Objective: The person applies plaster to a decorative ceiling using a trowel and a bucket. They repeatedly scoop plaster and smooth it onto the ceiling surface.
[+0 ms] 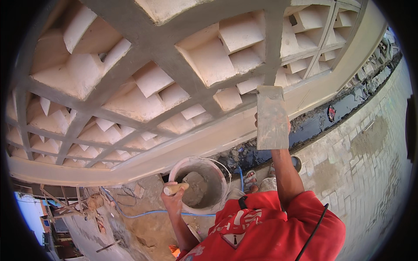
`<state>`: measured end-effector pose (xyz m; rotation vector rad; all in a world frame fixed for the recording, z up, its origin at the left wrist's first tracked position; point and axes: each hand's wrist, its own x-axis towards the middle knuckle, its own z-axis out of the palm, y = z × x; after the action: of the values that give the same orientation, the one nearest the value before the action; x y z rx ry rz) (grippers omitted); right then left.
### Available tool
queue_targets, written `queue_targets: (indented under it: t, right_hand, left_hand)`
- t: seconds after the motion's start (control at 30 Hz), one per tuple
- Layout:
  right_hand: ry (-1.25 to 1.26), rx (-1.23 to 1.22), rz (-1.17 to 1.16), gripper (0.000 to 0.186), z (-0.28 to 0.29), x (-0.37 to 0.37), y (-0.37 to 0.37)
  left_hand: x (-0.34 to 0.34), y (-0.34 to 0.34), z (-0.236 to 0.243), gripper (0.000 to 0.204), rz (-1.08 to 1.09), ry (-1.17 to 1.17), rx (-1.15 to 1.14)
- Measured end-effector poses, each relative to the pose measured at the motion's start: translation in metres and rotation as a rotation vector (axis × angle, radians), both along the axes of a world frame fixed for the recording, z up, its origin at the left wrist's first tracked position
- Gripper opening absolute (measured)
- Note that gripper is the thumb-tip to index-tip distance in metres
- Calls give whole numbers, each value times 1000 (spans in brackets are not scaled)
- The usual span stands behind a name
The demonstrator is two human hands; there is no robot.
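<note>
My left hand (173, 201) is closed round the pale handle of a trowel (176, 188), over the near left rim of a bucket (177, 166). Wet grey mortar (201, 198) lies inside the bucket, and the trowel's blade is hard to tell apart from it. Out ahead, my right hand (288, 125) grips a flat rectangular plastering board (272, 118) smeared with grey cement. That board hides most of the hand; only finger edges show at its sides. It is raised in front of the lower edge of a breeze-block wall (159, 45).
Below the wall's ledge runs a ditch of dark water (311, 130), beside brick paving (348, 187). A blue hose (148, 212) crosses the ground near the bucket. Sandalled feet (251, 179) stand close to the ditch. Wooden poles (61, 201) and debris lie far left.
</note>
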<state>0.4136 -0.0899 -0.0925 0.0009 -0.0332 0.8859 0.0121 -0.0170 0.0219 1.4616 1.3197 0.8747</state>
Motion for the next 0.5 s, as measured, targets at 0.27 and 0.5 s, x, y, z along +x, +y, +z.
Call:
queue_targets:
  t: [0.27, 0.5]
  right_hand:
    - [24, -402, -95, 31, 33, -37, -50]
    - [54, -429, -10, 31, -84, -30, -148]
  left_hand:
    - [21, 9, -26, 29, -137, 30, 2]
    - [69, -9, -50, 29, -337, 119, -52]
